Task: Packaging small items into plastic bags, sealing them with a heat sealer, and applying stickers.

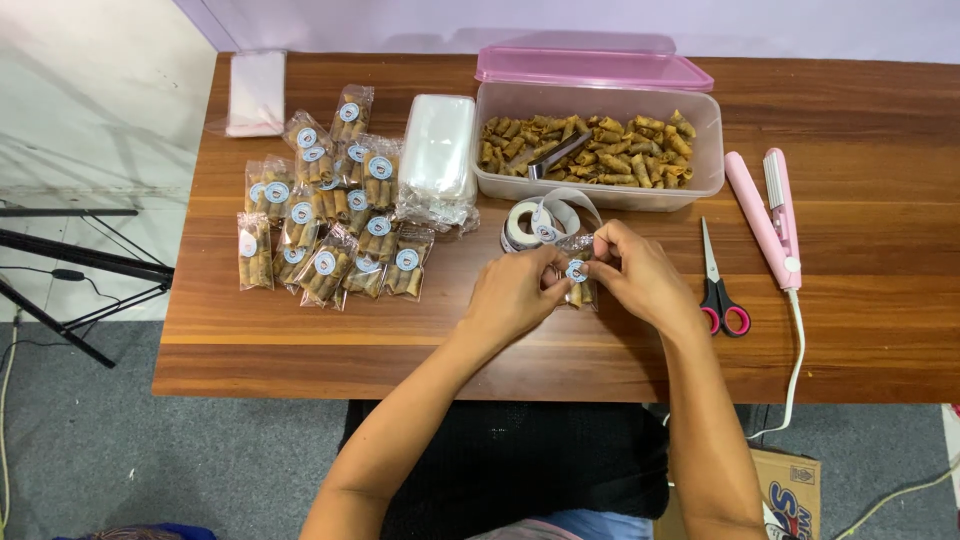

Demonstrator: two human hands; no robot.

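— Many stickered packets [325,215] lie left of the tub [700,165]?
— Yes. Left hand [515,292] and right hand [640,275] both pinch one small packet [578,285] before the tub, seemingly pressing its sticker [577,270]; next likely needs firm smoothing.

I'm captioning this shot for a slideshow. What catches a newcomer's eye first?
Both hands, left hand and right hand, pinch a small stickered snack packet at the table's middle. Left of them lies a heap of finished packets; behind, an open tub of rolled snacks.
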